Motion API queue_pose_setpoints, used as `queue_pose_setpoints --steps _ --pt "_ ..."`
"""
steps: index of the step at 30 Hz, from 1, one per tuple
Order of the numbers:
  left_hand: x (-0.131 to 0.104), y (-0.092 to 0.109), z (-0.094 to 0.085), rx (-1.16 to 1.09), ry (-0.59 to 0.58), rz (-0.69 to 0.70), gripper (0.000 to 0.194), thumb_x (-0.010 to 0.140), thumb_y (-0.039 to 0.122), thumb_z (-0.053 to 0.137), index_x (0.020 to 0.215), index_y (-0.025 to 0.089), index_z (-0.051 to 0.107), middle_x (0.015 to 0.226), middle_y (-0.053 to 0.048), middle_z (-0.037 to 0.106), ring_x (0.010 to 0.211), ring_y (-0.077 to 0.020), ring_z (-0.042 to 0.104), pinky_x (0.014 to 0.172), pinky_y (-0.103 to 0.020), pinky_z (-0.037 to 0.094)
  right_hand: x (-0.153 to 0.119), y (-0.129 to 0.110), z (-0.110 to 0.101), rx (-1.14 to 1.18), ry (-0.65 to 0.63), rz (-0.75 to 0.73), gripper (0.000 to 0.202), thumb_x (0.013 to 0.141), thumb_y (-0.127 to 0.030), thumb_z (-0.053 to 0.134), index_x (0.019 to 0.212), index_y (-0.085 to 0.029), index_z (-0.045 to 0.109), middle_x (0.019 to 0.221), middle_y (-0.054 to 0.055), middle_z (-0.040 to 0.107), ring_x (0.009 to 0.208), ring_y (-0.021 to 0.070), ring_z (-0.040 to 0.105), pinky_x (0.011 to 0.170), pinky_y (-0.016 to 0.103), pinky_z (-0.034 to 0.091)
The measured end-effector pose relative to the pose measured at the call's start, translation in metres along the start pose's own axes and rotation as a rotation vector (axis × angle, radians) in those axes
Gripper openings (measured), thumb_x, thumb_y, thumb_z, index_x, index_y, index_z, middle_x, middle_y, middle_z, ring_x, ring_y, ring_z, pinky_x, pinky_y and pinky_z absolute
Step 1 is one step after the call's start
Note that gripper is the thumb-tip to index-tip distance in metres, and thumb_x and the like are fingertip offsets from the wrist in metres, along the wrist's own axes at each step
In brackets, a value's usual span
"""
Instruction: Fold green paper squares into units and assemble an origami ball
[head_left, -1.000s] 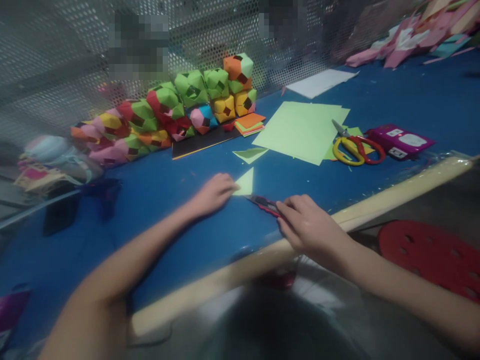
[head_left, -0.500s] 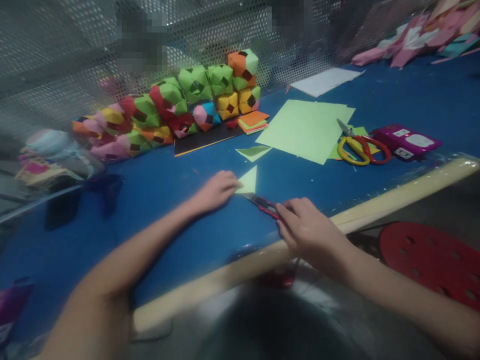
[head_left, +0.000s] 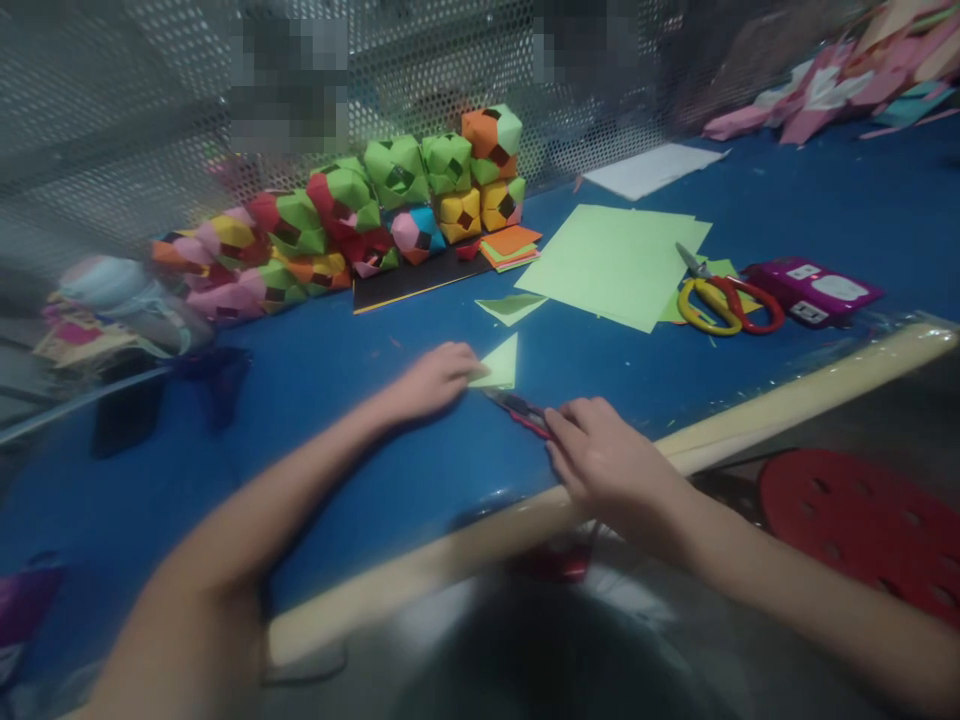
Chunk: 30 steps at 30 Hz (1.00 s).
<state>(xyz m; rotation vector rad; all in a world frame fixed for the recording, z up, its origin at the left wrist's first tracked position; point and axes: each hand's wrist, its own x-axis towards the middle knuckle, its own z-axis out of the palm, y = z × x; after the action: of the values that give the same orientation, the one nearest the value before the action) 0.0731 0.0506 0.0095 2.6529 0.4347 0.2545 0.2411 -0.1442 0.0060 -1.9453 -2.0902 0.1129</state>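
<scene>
My left hand has its fingers bent together on the left corner of a small folded light-green paper triangle, which lies on the blue table. My right hand is closed around a red and dark utility knife. The blade points left and meets the lower edge of the triangle, close to my left fingertips. Whether the blade lies inside the fold cannot be made out. Just behind is another folded green piece, partly opened.
Large green sheets lie beyond my hands, with scissors and a purple packet to their right. Folded paper cubes stand stacked along the mesh wall, near small coloured squares. The table's pale edge runs in front.
The knife and right hand have shifted slightly left along the paper's lower edge. My left hand keeps its place on the triangle. The whole view has moved a little.
</scene>
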Motion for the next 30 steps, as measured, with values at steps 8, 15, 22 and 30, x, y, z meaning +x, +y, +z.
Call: queue_pose_setpoints --steps 8,15,22,30 --pt "0.001 0.001 0.000 -0.005 0.001 0.010 0.030 0.090 0.013 0.041 0.102 0.017 0.068 0.095 -0.007 0.063 0.092 -0.0185 0.056 0.087 -0.037 0.045 0.003 0.000 0.000 -0.011 0.037 -0.049 0.026 0.092 -0.021 0.042 0.104 -0.009 0.063 0.093 0.014 0.059 0.083 0.0229 0.048 0.067 0.031 0.041" --pt "0.000 0.002 -0.001 0.004 -0.005 0.000 0.031 0.090 0.012 0.041 0.104 0.014 0.068 0.095 -0.009 0.063 0.092 -0.0192 0.056 0.087 -0.036 0.045 0.008 -0.003 -0.002 0.029 -0.043 -0.048 0.029 0.092 -0.021 0.041 0.106 -0.008 0.063 0.097 0.015 0.059 0.085 0.0236 0.049 0.067 0.031 0.041" --pt "0.001 0.002 -0.003 -0.016 -0.011 -0.001 0.030 0.090 0.014 0.042 0.103 0.014 0.069 0.095 -0.009 0.064 0.093 -0.0188 0.057 0.087 -0.036 0.045 0.011 -0.005 -0.002 0.049 -0.055 -0.042 0.029 0.093 -0.021 0.041 0.107 -0.008 0.063 0.097 0.014 0.059 0.086 0.0231 0.049 0.067 0.030 0.040" --pt "0.009 -0.003 -0.015 -0.109 -0.062 0.054 0.025 0.090 0.019 0.047 0.098 0.017 0.071 0.094 -0.007 0.066 0.090 -0.0167 0.058 0.091 -0.036 0.043 0.012 0.000 0.002 -0.011 -0.010 -0.088 0.028 0.093 -0.022 0.041 0.103 -0.009 0.064 0.095 0.015 0.058 0.086 0.0247 0.048 0.066 0.032 0.040"
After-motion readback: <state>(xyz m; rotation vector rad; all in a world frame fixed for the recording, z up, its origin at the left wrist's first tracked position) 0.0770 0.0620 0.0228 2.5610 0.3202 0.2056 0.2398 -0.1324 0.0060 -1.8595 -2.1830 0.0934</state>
